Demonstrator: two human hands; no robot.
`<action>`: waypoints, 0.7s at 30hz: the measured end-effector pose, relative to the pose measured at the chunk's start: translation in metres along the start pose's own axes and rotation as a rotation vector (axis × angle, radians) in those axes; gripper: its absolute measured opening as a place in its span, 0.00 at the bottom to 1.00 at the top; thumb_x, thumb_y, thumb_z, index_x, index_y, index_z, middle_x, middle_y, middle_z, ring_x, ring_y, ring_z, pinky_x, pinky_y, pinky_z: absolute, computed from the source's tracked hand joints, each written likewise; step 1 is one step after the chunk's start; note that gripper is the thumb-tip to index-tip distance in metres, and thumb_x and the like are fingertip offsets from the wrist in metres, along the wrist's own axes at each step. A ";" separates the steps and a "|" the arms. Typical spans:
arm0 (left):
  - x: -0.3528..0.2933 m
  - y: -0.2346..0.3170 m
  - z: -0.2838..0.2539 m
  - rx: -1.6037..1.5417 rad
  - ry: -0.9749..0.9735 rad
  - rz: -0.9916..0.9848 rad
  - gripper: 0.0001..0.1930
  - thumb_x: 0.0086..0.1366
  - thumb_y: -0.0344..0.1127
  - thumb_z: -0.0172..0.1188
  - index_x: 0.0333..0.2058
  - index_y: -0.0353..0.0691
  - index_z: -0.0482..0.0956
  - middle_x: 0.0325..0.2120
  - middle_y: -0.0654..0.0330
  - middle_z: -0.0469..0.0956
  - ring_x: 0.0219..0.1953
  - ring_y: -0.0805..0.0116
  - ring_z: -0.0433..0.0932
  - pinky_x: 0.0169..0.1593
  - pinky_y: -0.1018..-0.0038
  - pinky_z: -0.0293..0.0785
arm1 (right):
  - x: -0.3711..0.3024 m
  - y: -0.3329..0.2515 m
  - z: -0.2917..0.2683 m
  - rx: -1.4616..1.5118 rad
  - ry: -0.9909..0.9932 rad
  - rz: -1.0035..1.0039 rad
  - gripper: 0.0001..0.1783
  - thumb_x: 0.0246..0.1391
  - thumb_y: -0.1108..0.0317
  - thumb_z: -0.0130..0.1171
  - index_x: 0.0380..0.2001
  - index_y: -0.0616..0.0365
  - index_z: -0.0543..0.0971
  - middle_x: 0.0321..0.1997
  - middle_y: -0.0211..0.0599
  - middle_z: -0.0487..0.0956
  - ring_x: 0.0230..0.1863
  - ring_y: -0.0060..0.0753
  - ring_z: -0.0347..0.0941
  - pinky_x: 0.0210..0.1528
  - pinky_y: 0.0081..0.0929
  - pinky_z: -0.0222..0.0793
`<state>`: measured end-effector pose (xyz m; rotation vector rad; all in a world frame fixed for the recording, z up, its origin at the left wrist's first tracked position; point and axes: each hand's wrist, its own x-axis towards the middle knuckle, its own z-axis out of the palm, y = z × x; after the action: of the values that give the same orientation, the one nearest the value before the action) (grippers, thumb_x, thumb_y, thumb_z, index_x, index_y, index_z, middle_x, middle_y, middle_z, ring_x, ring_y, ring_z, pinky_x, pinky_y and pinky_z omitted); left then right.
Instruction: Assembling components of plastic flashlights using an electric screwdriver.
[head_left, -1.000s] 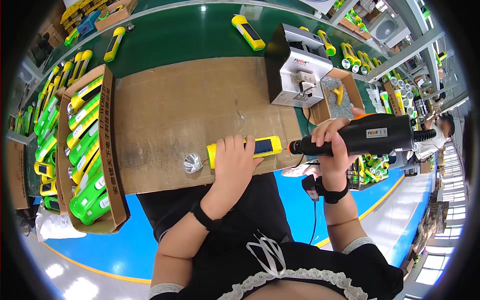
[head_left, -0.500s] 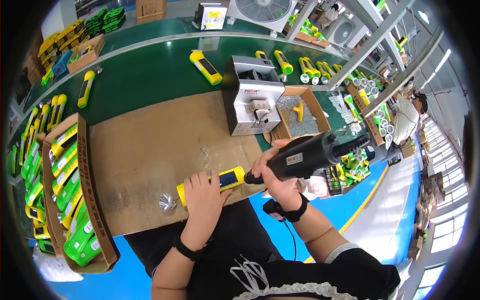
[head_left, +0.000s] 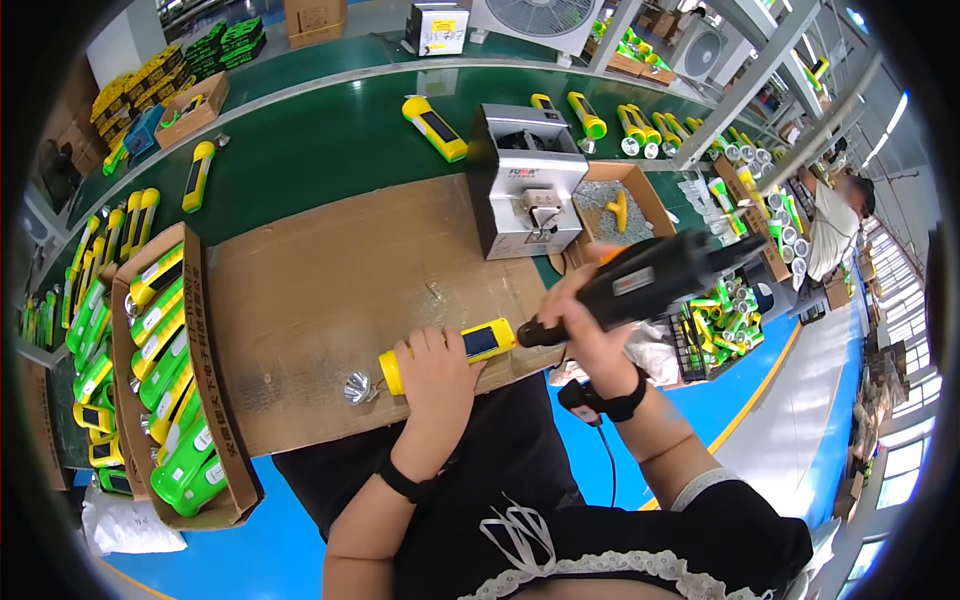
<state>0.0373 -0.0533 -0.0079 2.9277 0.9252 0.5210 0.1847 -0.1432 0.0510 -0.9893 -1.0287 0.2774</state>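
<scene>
bench (head_left: 300, 130) in green carries a cardboard sheet (head_left: 330, 300). left of the sheet stands a carton (head_left: 217, 400) of yellow and green flashlights (head_left: 165, 385); at its far right corner, a silver-and-black machine (head_left: 528, 180). by its near right corner, the right hand (head_left: 588, 328) grips an electric screwdriver (head_left: 645, 285). near its front edge lies a yellow flashlight (head_left: 487, 341), the left hand (head_left: 440, 378) closed over it, and a reflector cup (head_left: 358, 388).

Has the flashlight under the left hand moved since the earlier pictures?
No, not visibly: the flashlight keeps its place near the front edge of the cardboard sheet; the camera view has swung.
</scene>
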 end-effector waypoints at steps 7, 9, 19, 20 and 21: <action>0.013 0.014 0.012 -0.307 0.014 0.181 0.22 0.44 0.41 0.67 0.35 0.35 0.72 0.32 0.54 0.68 0.39 0.57 0.68 0.44 0.65 0.64 | 0.088 -0.011 -0.020 -0.043 0.294 -0.359 0.33 0.51 0.78 0.54 0.58 0.67 0.53 0.24 0.38 0.71 0.22 0.29 0.71 0.29 0.29 0.71; 0.017 0.013 0.015 -0.363 -0.007 0.186 0.22 0.44 0.41 0.67 0.36 0.36 0.72 0.32 0.55 0.68 0.38 0.57 0.68 0.43 0.65 0.65 | 0.101 0.001 -0.027 -0.075 0.273 -0.320 0.31 0.51 0.79 0.54 0.57 0.68 0.54 0.24 0.38 0.73 0.23 0.29 0.72 0.29 0.28 0.71; 0.020 0.010 0.012 -0.465 -0.029 0.122 0.21 0.43 0.41 0.69 0.37 0.42 0.76 0.31 0.56 0.67 0.36 0.58 0.70 0.38 0.65 0.67 | 0.122 0.014 -0.027 -0.179 0.216 -0.144 0.24 0.47 0.83 0.52 0.50 0.66 0.62 0.22 0.36 0.73 0.20 0.27 0.71 0.26 0.26 0.69; 0.019 0.011 0.011 -0.470 -0.036 0.119 0.21 0.43 0.41 0.69 0.37 0.42 0.76 0.31 0.56 0.67 0.36 0.58 0.70 0.38 0.65 0.67 | 0.120 0.013 -0.026 -0.179 0.209 -0.128 0.25 0.46 0.83 0.52 0.50 0.66 0.62 0.22 0.36 0.73 0.20 0.27 0.71 0.26 0.26 0.69; 0.020 0.011 0.011 -0.484 -0.041 0.108 0.21 0.43 0.41 0.69 0.37 0.42 0.76 0.31 0.56 0.67 0.36 0.58 0.70 0.38 0.65 0.67 | 0.119 0.012 -0.024 -0.178 0.199 -0.114 0.25 0.46 0.83 0.52 0.50 0.66 0.62 0.22 0.36 0.73 0.20 0.28 0.71 0.25 0.26 0.68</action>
<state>0.0620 -0.0501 -0.0112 2.5432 0.5414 0.5894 0.2699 -0.0767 0.1073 -1.0902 -0.9343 -0.0080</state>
